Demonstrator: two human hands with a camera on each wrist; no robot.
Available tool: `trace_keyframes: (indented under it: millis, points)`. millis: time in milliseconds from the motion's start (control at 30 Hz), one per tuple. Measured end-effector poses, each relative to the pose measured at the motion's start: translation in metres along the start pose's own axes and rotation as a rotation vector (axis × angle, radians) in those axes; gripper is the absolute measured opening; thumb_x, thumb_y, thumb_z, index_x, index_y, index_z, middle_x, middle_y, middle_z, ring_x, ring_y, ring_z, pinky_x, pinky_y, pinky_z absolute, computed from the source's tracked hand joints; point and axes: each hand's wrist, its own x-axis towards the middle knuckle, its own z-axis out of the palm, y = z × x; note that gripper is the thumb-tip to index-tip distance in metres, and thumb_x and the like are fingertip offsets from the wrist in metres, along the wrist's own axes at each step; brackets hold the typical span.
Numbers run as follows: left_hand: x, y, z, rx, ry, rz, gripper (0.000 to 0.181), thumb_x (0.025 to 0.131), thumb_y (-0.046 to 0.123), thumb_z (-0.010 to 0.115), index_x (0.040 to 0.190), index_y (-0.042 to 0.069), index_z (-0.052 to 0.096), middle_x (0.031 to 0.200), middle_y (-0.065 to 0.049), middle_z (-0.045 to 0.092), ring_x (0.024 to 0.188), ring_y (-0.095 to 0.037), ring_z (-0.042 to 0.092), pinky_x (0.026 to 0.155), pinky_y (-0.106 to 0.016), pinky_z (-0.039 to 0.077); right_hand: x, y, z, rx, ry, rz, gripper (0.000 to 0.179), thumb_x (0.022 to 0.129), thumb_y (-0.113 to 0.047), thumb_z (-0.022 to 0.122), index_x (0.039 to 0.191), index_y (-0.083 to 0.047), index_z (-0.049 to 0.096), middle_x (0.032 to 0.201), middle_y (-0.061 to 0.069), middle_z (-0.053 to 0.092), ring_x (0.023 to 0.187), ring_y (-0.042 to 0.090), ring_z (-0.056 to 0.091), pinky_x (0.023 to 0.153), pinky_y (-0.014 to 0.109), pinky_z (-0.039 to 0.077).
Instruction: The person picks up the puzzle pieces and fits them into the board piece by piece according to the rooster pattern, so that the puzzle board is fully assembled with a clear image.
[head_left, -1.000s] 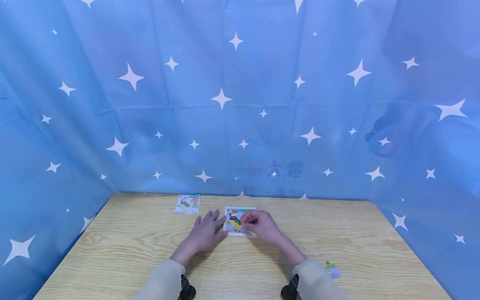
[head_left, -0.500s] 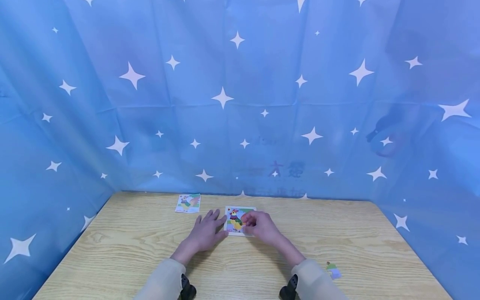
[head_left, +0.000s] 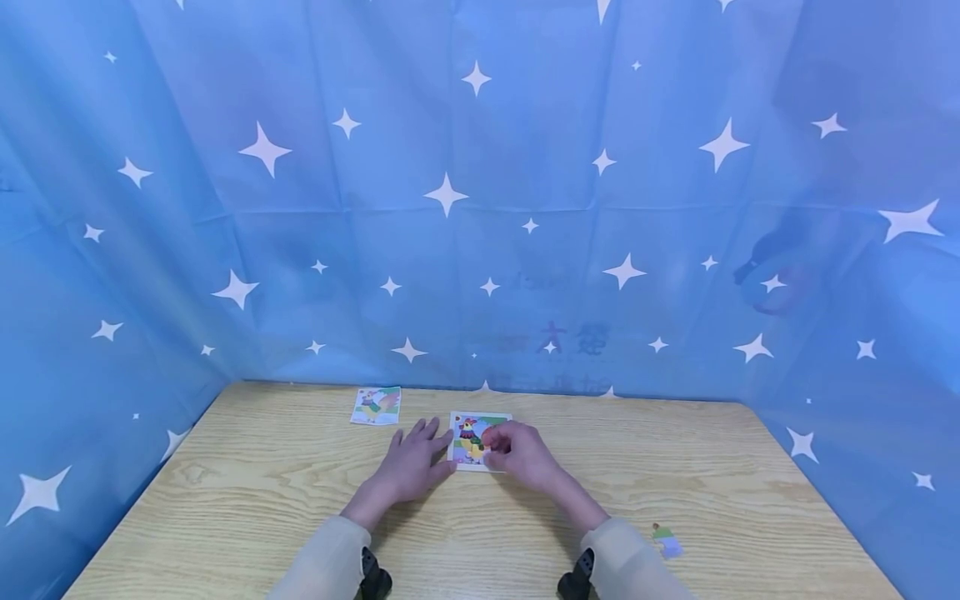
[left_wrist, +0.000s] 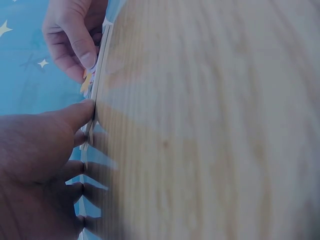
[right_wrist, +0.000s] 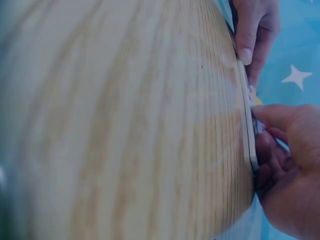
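A framed jigsaw puzzle (head_left: pixel 467 450) with a colourful rooster picture and a white border lies flat on the wooden table (head_left: pixel 300 517). My left hand (head_left: pixel 412 467) has its fingers spread on the table, with thumb and index finger touching the puzzle's left edge. Over the right part of the puzzle, my right hand (head_left: pixel 525 457) pinches a puzzle piece (left_wrist: pixel 87 82) between curled fingers and thumb. Yellow on that piece shows just above the frame in both wrist views. Most of the piece and the puzzle's right side are hidden by the right hand.
A paler rooster picture card (head_left: pixel 377 406) lies near the table's back edge, left of the puzzle. Loose puzzle pieces (head_left: pixel 666 542), green and lilac, lie at the front right beside the right sleeve. A blue star-patterned curtain (head_left: pixel 480 250) surrounds the table's back and sides.
The right fingers have shifted very slightly over the right part of the puzzle. The left hand, puzzle, card and loose pieces stay in place.
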Motion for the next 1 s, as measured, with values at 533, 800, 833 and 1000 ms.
trace_keyframes:
  millis: [533,800,833,1000]
  points:
    - [0.0,-0.0004,-0.0001,-0.01,-0.009,-0.002,0.055,0.103,0.031,0.062,0.149,0.003,0.053,0.16,-0.027,0.034,0.149,-0.048,0.025,0.115,-0.072,0.015,-0.0009,-0.0022,-0.0018,-0.091,0.001,-0.043,0.012,0.089,-0.002,0.078,0.101,-0.001,0.078,0.093,0.004,0.06,0.082,0.014,0.055,0.068,0.025,0.05]
    - [-0.0007,-0.0034,0.0015,-0.007,-0.014,0.014,0.056,0.105,0.032,0.059,0.152,0.003,0.049,0.16,-0.029,0.032,0.149,-0.05,0.023,0.115,-0.073,0.013,-0.0017,0.0002,-0.0025,-0.099,0.003,-0.068,0.011,0.089,-0.003,0.078,0.1,-0.003,0.081,0.09,0.0,0.062,0.079,0.012,0.055,0.066,0.024,0.05]
    - [-0.0007,-0.003,0.0011,-0.011,-0.014,0.013,0.056,0.104,0.032,0.06,0.151,0.003,0.05,0.16,-0.029,0.033,0.149,-0.05,0.023,0.115,-0.073,0.013,-0.0018,0.0002,-0.0028,-0.097,0.0,-0.071,0.011,0.089,-0.003,0.078,0.1,-0.003,0.081,0.091,0.0,0.062,0.079,0.012,0.056,0.066,0.024,0.05]
    - [-0.0005,0.0001,-0.001,-0.008,-0.017,-0.005,0.055,0.104,0.032,0.06,0.151,0.004,0.051,0.16,-0.027,0.033,0.15,-0.048,0.024,0.115,-0.072,0.014,-0.0027,-0.0002,-0.0046,-0.148,-0.034,-0.076,0.011,0.092,-0.006,0.077,0.102,-0.005,0.081,0.095,0.0,0.063,0.085,0.013,0.059,0.071,0.027,0.053]
